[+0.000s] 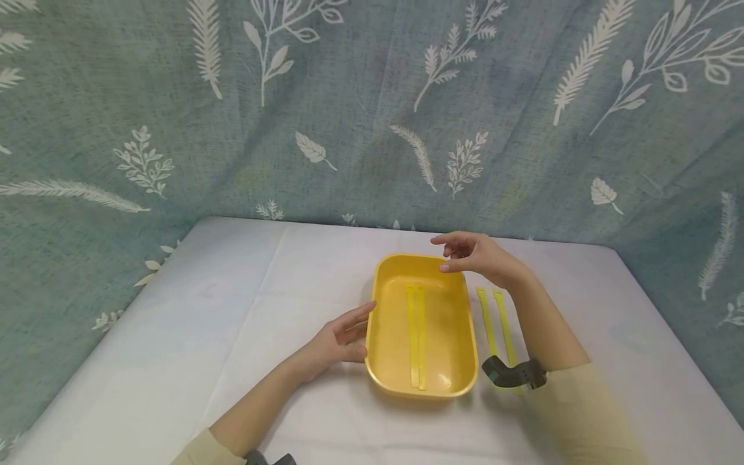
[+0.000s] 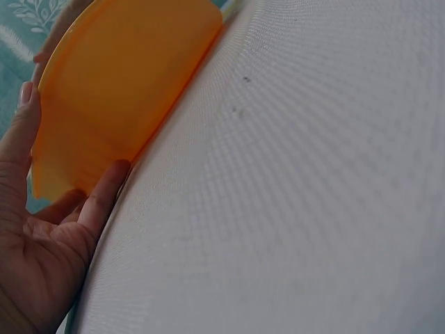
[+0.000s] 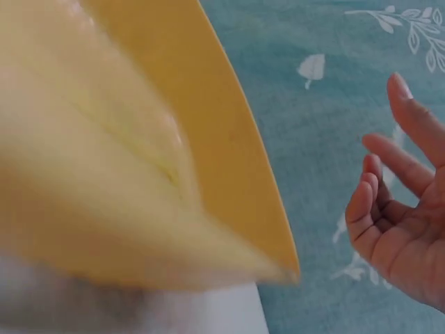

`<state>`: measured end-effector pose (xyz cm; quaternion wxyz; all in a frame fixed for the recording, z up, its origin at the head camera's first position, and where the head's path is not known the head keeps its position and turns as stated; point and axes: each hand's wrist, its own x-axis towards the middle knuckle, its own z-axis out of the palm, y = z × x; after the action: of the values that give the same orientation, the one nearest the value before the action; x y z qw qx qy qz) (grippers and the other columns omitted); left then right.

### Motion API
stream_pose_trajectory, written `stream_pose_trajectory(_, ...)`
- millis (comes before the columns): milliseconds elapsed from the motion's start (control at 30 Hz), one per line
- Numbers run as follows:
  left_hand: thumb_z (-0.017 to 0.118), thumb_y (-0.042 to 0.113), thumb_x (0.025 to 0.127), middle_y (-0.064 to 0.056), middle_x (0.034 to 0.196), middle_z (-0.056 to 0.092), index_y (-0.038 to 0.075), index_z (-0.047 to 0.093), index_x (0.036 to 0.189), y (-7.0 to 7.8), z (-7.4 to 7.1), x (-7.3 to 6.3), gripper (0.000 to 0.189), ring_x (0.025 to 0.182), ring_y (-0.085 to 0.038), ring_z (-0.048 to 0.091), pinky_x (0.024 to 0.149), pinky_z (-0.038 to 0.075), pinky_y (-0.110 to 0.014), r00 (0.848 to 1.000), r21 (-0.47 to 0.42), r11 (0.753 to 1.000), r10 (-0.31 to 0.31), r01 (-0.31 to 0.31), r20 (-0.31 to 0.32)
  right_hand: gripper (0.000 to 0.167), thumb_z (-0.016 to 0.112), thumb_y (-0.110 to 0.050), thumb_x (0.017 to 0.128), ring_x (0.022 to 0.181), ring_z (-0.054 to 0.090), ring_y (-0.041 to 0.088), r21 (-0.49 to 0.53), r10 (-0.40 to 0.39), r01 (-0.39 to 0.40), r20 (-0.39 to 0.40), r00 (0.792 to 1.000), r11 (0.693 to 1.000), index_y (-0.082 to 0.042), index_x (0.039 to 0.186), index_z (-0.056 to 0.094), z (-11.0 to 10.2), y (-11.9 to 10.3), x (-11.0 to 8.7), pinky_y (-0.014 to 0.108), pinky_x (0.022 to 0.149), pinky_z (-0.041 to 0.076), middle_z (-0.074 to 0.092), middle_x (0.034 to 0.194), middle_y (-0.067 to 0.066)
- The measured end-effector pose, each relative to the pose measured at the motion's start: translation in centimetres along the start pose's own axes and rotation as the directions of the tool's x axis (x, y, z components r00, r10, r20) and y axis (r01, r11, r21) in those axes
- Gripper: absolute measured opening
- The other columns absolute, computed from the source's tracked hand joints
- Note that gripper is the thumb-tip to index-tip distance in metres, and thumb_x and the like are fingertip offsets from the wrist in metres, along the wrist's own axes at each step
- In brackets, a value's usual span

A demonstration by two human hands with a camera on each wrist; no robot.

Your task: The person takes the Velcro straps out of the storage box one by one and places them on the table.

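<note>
Your beige right sleeve (image 1: 584, 413) crosses the lower right. Nearer centre, your left hand (image 1: 325, 349), fingers extended, touches the yellow tray (image 1: 453, 323): two yellow strips (image 1: 413, 336) already inside, two more strips (image 1: 487, 323) outside, right. Beyond, your right hand (image 1: 479, 258) hangs loosely curled, empty.

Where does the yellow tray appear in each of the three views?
Head: yellow tray, lower half, just right of centre.
Left wrist: yellow tray, upper left, looking orange.
Right wrist: yellow tray, large, at left, cut by the frame.
Shared landmark: teal leaf-patterned cloth.
</note>
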<state>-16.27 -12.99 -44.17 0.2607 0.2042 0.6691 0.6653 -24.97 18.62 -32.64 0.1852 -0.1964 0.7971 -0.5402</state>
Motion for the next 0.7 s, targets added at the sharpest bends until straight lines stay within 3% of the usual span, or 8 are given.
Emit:
stream_pose_trajectory(333, 0.069, 0.023, 0.082, -0.002, 0.149, 0.026, 0.027, 0.025, 0.145, 0.1, 0.1, 0.0, 0.077, 0.135, -0.026, 0.029, 0.098, 0.042, -0.038, 1.000, 0.005, 1.000, -0.018, 0.018, -0.013, 0.051, 0.073, -0.012, 0.078, 0.079, 0.050, 0.015, 0.063, -0.001, -0.001, 0.042, 0.999, 0.998, -0.001, 0.124, 0.054, 3.1, 0.8, 2.9, 0.023, 0.072, 0.049, 0.056, 0.091, 0.006)
stream_pose_trajectory(567, 0.068, 0.026, 0.083, -0.003, 0.149, 0.026, 0.028, 0.025, 0.145, 0.0, 0.0, 0.1, 0.076, 0.136, -0.027, 0.027, 0.098, 0.043, -0.038, 1.000, 0.006, 1.000, -0.016, 0.016, -0.005, 0.049, 0.073, -0.013, 0.078, 0.067, 0.050, 0.014, 0.018, 0.066, -0.067, 0.040, 0.997, 0.998, 0.003, 0.121, 0.055, 4.8, 2.1, 4.1, 0.036, 0.073, 0.050, 0.057, 0.080, 0.005)
stream_pose_trajectory(700, 0.068, 0.025, 0.083, -0.004, 0.149, 0.025, 0.028, 0.024, 0.145, -0.1, 0.0, 0.1, 0.076, 0.136, -0.028, 0.026, 0.098, 0.043, -0.038, 1.000, 0.002, 1.000, -0.003, 0.003, 0.004, 0.048, 0.074, -0.016, 0.076, 0.065, 0.048, 0.013, -0.044, 0.098, -0.097, 0.026, 0.995, 0.994, 0.002, 0.118, 0.057, 5.5, 3.0, 4.4, 0.030, 0.065, 0.046, 0.059, 0.078, 0.003)
